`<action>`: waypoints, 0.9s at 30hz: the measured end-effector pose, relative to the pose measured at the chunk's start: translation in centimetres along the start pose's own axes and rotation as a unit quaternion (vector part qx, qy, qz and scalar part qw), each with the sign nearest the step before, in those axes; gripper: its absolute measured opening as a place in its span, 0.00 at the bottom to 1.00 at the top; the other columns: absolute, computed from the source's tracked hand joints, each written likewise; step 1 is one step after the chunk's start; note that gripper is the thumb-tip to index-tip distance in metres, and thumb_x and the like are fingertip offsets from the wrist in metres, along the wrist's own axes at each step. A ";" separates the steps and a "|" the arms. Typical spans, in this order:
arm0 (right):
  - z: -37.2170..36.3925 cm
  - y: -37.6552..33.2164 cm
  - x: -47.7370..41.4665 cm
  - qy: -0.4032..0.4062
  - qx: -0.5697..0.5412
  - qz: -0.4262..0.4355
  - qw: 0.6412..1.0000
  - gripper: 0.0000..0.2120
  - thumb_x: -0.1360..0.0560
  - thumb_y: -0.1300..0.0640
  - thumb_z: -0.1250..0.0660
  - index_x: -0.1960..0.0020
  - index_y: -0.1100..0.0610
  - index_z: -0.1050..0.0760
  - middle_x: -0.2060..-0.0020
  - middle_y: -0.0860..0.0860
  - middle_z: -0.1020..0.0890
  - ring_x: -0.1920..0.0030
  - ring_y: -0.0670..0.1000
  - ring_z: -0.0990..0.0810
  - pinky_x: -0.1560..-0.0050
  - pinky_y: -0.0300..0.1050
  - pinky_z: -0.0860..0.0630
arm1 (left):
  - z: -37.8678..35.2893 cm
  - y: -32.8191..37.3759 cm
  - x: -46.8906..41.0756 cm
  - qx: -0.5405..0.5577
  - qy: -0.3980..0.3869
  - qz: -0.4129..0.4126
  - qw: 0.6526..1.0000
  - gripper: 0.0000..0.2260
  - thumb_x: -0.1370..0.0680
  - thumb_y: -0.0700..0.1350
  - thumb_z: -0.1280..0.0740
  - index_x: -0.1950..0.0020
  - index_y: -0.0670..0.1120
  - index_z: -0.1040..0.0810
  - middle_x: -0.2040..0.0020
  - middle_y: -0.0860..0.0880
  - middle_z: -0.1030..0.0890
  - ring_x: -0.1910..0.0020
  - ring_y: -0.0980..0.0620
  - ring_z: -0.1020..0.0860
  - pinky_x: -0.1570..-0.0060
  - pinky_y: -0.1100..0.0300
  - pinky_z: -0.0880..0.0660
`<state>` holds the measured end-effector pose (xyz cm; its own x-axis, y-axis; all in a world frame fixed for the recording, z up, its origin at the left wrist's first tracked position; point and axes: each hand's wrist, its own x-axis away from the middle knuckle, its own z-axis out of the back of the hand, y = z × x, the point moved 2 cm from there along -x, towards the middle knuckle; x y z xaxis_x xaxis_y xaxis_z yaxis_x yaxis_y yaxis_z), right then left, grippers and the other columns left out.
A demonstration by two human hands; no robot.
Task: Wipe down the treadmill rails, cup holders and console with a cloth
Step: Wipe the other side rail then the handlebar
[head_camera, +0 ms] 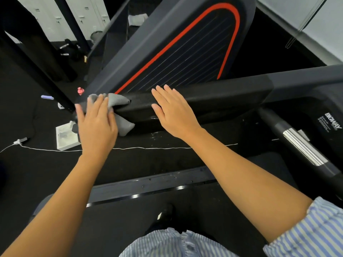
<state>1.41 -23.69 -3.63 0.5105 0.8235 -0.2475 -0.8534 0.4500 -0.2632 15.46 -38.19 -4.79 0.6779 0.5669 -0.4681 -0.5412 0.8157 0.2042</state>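
Note:
A black padded treadmill rail runs across the middle of the head view. At its left end lies a grey cloth, draped over the rail tip with a fold hanging below. My left hand presses the cloth against the rail end, fingers spread over it. Further right, my right hand rests flat on the rail with straight fingers and holds nothing. The console area with a printed label and a chrome-sleeved handle bar sit at the right.
Beyond the rail lies a treadmill deck with a red-outlined belt. On the dark floor at left are a white box, a white cable and small items. A dark frame post stands left. Lockers line the far wall.

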 end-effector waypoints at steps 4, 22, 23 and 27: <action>0.1 -0.2 -0.1 -0.007 -0.007 -0.006 1.000 0.23 0.18 0.50 0.50 0.26 0.58 0.40 0.27 0.53 0.36 0.26 0.54 0.42 0.26 0.45 0.50 | 0.1 -1.8 -0.8 0.038 0.017 0.068 0.997 0.18 0.21 0.43 0.47 0.36 0.37 0.27 0.34 0.40 0.27 0.31 0.39 0.34 0.29 0.43 0.48; 0.5 -0.3 -0.2 -0.033 -0.005 -0.011 0.999 0.24 0.18 0.49 0.52 0.25 0.57 0.43 0.26 0.53 0.39 0.25 0.53 0.45 0.26 0.45 0.52 | 0.1 -0.8 -1.7 0.096 0.012 0.087 0.992 0.16 0.20 0.41 0.47 0.40 0.36 0.25 0.35 0.41 0.26 0.32 0.40 0.34 0.29 0.43 0.44; 0.4 -0.4 -0.2 -0.034 -0.007 -0.012 0.999 0.24 0.18 0.49 0.52 0.25 0.57 0.43 0.26 0.53 0.39 0.25 0.53 0.45 0.26 0.45 0.52 | -0.1 -0.3 -1.9 0.096 0.010 0.084 0.992 0.16 0.21 0.41 0.47 0.40 0.35 0.25 0.36 0.41 0.26 0.32 0.39 0.35 0.29 0.43 0.45; 0.3 -0.5 -0.2 -0.033 -0.017 -0.017 0.999 0.24 0.18 0.48 0.51 0.25 0.57 0.43 0.26 0.53 0.39 0.25 0.53 0.45 0.26 0.46 0.52 | -0.5 2.4 -1.9 0.106 0.002 0.029 0.994 0.15 0.21 0.40 0.45 0.40 0.34 0.26 0.37 0.39 0.26 0.33 0.39 0.33 0.29 0.49 0.49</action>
<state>1.72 -23.98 -3.16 0.5294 0.8297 -0.1768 -0.8315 0.4662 -0.3021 12.62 -37.39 -3.83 0.6474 0.6129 -0.4530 -0.4620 0.7883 0.4063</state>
